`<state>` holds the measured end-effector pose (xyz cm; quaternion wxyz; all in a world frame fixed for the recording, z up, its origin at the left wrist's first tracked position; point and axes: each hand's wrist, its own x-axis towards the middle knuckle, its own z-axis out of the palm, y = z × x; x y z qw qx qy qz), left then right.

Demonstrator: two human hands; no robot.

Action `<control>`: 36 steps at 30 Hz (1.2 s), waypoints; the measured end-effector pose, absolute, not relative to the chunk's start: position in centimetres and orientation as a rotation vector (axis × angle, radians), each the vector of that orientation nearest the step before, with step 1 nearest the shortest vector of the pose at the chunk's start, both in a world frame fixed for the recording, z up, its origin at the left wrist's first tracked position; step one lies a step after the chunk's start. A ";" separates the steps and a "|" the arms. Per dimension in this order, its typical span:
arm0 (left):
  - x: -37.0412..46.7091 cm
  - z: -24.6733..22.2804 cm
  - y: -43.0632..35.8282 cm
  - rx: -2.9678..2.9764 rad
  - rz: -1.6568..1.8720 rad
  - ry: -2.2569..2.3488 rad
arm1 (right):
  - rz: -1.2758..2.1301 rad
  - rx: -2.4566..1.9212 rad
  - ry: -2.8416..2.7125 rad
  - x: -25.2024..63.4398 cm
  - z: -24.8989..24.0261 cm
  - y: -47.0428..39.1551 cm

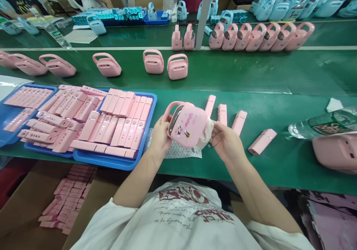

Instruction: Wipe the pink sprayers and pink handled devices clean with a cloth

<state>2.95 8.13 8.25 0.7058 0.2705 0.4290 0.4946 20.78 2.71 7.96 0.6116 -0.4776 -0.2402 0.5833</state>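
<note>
My left hand [159,140] is closed around the handle side of a pink portable speaker [188,125]. The speaker is tilted above the bench, with a dark glossy panel along one edge and a printed cartoon figure on its face. Pinched in my right hand [227,140] is a white cloth [205,134], pressed against the speaker's lower right side. Beneath lies a sheet of bubble wrap [182,151], partly covered by the speaker and my hands. Beyond my right hand are several pink stick-shaped pieces, one of them [262,142] lying apart.
Blue trays [154,119] on the left hold many pink sticks. Pink speakers [178,67] stand across the bench, with more on the ledge behind. At right lie a plastic bottle [326,123] and another pink speaker [334,153]. Other people sit opposite among blue speakers [281,8].
</note>
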 end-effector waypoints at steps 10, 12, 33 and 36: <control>5.9 10.3 8.5 1.671 1.090 1.029 | 0.316 -1.206 -1.848 24.1 10.1 5.9; 6.7 10.7 9.7 1.740 1.031 0.990 | 0.260 -1.257 -1.951 24.8 10.6 7.3; 7.7 13.1 35.6 2.261 0.417 1.715 | 0.241 -2.558 -1.179 37.3 12.9 29.4; 8.1 12.7 36.9 2.247 0.358 1.715 | 0.156 -2.585 -1.245 37.0 14.4 28.3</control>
